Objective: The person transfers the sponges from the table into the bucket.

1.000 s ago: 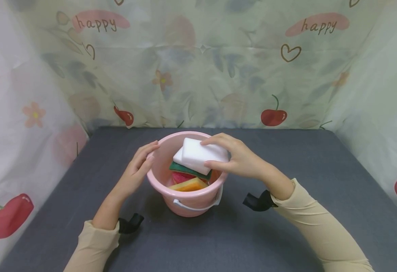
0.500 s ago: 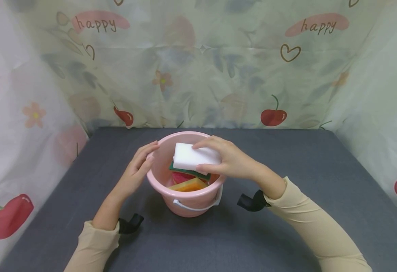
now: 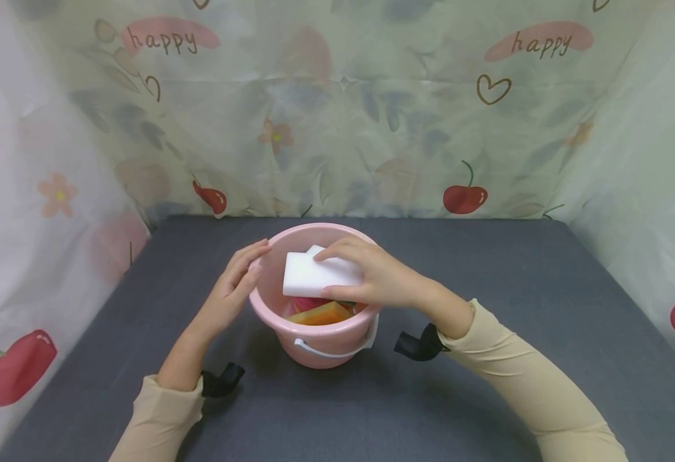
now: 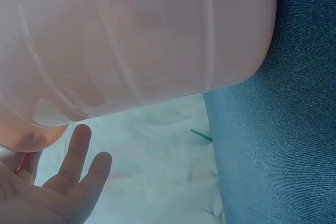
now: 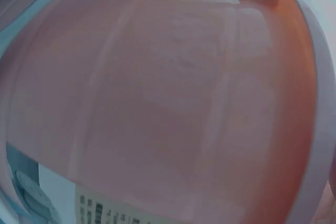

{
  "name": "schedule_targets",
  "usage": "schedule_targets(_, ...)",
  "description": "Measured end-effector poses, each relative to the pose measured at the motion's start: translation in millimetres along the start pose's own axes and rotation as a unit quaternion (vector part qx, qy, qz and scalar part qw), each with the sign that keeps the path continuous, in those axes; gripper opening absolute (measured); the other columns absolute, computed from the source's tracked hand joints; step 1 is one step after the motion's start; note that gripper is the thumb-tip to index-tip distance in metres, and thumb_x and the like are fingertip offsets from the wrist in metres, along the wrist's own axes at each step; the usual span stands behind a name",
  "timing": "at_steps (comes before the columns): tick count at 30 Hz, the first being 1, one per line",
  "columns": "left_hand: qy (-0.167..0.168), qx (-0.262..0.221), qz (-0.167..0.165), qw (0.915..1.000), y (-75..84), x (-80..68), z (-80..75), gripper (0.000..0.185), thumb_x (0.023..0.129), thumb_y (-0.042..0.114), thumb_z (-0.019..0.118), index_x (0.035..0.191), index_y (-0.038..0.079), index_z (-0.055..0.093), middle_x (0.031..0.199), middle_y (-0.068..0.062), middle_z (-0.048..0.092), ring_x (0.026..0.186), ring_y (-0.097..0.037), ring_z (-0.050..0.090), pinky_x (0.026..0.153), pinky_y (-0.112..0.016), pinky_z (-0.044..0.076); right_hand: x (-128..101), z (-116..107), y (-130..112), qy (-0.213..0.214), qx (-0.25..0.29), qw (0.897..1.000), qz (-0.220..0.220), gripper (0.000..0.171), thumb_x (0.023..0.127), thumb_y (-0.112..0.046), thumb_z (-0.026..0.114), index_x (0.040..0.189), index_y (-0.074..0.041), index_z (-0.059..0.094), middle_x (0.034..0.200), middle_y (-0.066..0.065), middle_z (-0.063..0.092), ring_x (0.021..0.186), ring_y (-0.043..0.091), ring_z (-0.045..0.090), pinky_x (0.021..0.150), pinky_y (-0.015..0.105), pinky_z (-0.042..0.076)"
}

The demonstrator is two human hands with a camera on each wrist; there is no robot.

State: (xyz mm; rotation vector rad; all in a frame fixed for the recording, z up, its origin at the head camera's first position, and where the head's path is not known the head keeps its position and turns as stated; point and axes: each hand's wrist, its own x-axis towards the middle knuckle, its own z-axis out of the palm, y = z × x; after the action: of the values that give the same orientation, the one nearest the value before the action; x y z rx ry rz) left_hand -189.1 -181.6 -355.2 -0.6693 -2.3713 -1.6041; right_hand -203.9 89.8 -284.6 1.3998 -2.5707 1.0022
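Observation:
A pink bucket (image 3: 337, 340) with a white handle stands mid-table. Inside it lie several sponges, among them an orange one (image 3: 321, 314) and a pink one (image 3: 308, 302). My right hand (image 3: 366, 276) grips a white sponge block (image 3: 308, 276) over the bucket's mouth, thumb under, fingers on top. My left hand (image 3: 236, 285) rests with straight fingers against the bucket's left wall. The left wrist view shows the bucket wall (image 4: 131, 40) close up with my left hand's fingers (image 4: 73, 156) spread beside it. The bucket's side (image 5: 157, 103) fills the right wrist view.
The dark grey table (image 3: 487, 289) is walled at the back and both sides by a hanging sheet (image 3: 337, 109) printed with cherries and flowers. Bare table surface lies left, right and in front of the bucket.
My right hand has moved the white sponge left and lower into the bucket's mouth, covering the green sponge. The left hand has stayed on the bucket.

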Motion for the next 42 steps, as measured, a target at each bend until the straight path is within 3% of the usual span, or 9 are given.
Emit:
schedule_targets(15,0.000,0.006,0.002,1.0000,0.3,0.1,-0.2,0.039,0.097,0.009,0.041,0.136,0.005,0.045,0.149,-0.012,0.033,0.138,-0.027,0.027,0.110,-0.053,0.023,4,7,-8,-0.008,-0.028,1.000,0.003,0.043,0.078,-0.026,0.074,0.116,-0.011,0.062,0.111,0.004,0.063,0.105,0.016,0.054,0.089,0.030,0.046)
schedule_targets(22,-0.002,0.014,-0.004,0.9999,0.6,-0.3,-0.8,0.039,0.098,0.011,0.040,0.136,0.007,0.044,0.149,-0.010,0.033,0.139,-0.025,0.027,0.106,-0.016,0.026,7,9,-9,-0.013,-0.041,0.999,0.002,0.043,0.079,-0.029,0.074,0.116,-0.013,0.062,0.111,0.003,0.063,0.105,0.015,0.054,0.087,0.029,0.046)
schedule_targets(26,-0.002,0.007,-0.002,1.0000,0.5,-0.1,-0.6,0.039,0.098,0.010,0.040,0.136,0.006,0.044,0.149,-0.011,0.032,0.139,-0.026,0.026,0.112,-0.039,0.027,8,10,-9,-0.017,-0.044,0.999,0.003,0.043,0.078,-0.029,0.074,0.116,-0.012,0.062,0.112,0.004,0.063,0.105,0.015,0.055,0.087,0.030,0.047)
schedule_targets(29,-0.002,0.003,0.001,1.0000,0.6,0.2,-0.4,0.039,0.098,0.010,0.039,0.136,0.005,0.044,0.149,-0.011,0.032,0.139,-0.027,0.026,0.110,-0.054,0.024,8,11,-10,-0.018,-0.049,0.999,0.001,0.043,0.078,-0.029,0.074,0.116,-0.012,0.062,0.112,0.004,0.063,0.106,0.015,0.055,0.089,0.031,0.047)
schedule_targets(33,0.000,0.010,0.000,1.0000,0.9,0.4,-0.5,0.039,0.098,0.010,0.039,0.136,0.007,0.045,0.149,-0.009,0.033,0.139,-0.024,0.027,0.110,-0.031,0.027,9,11,-11,-0.020,-0.058,0.998,-0.002,0.043,0.079,-0.030,0.074,0.116,-0.012,0.062,0.112,0.003,0.063,0.106,0.015,0.056,0.091,0.031,0.046)
schedule_targets(37,0.000,0.013,0.004,0.9999,1.0,0.5,-0.6,0.039,0.098,0.011,0.039,0.136,0.007,0.045,0.149,-0.009,0.034,0.139,-0.025,0.028,0.102,-0.010,0.026,10,12,-12,-0.025,-0.060,0.998,0.000,0.043,0.079,-0.030,0.073,0.116,-0.012,0.062,0.113,0.003,0.063,0.108,0.015,0.056,0.093,0.032,0.045)
schedule_targets(40,0.001,0.015,0.005,0.9999,1.1,0.6,-0.6,0.039,0.098,0.011,0.040,0.136,0.007,0.045,0.149,-0.010,0.034,0.139,-0.025,0.028,0.103,-0.011,0.026,11,13,-13,-0.029,-0.061,0.998,0.001,0.043,0.078,-0.031,0.074,0.115,-0.012,0.063,0.113,0.003,0.064,0.108,0.015,0.056,0.093,0.032,0.045)
schedule_targets(42,0.001,0.017,0.003,0.9998,1.3,0.5,-0.7,0.039,0.098,0.011,0.039,0.136,0.007,0.045,0.149,-0.010,0.034,0.139,-0.025,0.028,0.108,-0.021,0.027,12,15,-12,-0.030,-0.067,0.997,0.000,0.044,0.078,-0.032,0.074,0.115,-0.012,0.063,0.112,0.003,0.064,0.108,0.015,0.056,0.093,0.032,0.045)
